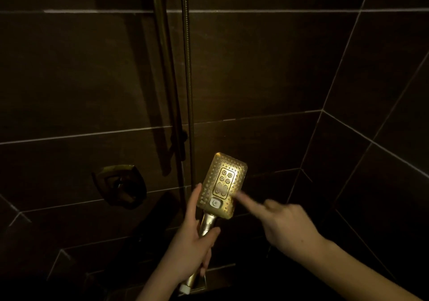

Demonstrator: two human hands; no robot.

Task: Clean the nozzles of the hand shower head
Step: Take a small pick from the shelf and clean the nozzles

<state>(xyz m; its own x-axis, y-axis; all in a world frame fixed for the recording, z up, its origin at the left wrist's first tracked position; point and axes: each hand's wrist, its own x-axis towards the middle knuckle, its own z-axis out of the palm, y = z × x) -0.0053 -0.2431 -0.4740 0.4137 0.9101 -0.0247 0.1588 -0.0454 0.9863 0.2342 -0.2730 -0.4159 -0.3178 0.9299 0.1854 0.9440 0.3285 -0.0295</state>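
Right fingers: the index finger (243, 199) is reaching out straight and touching the nozzle face near its right edge, the others curling in and holding nothing.
Right hand (287, 226): coming in from the lower right, blurred.
Left fingers: wrapping around the golden handle (206, 226), thumb lying across its front.
Left hand (188, 242): gripping the handle below the head.
Hand shower head (221, 184): golden and rectangular, standing upright with its nozzles facing the viewer, a white button (215, 203) near its lower edge.
Hose (189, 80): hanging down the dark tiled wall (267, 68), beside the rail (162, 45).
Wall control (120, 184): sitting left of the head.
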